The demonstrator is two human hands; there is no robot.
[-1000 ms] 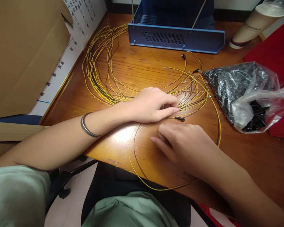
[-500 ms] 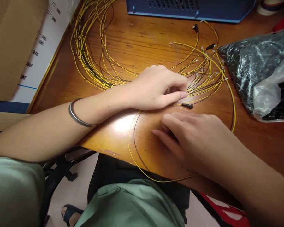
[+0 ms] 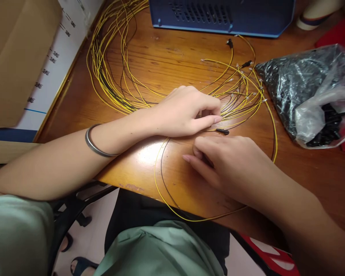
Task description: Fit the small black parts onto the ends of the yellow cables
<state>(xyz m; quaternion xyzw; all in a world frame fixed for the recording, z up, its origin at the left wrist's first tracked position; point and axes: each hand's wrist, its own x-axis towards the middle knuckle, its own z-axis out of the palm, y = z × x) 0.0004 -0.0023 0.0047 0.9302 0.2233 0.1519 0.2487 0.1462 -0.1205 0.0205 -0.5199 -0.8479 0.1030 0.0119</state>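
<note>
My left hand (image 3: 186,111) rests over the bundle of yellow and black wires (image 3: 103,80), its thumb and fingertips nearly meeting above the wire ends; what lies between them is hidden. Just below its thumb sits a small black connector (image 3: 222,131) on a thin wire. My right hand (image 3: 224,163) is curled on the wooden table nearer the front edge, with the thumb apart from the bent fingers and nothing visible between them. A loose yellow and black wire loop (image 3: 155,168) hangs past the table edge. Metal-tipped wire ends (image 3: 247,88) fan out to the right.
A blue vented metal box (image 3: 221,17) stands at the back. On the right lies a clear plastic bag (image 3: 307,96) of black parts. Cardboard (image 3: 20,57) lies over a printed sheet at the left, and a paper cup (image 3: 313,19) is at the back right.
The view has shifted slightly, so the box and bag appear lower and further left. Both hands keep nearly the same pose over the table.
</note>
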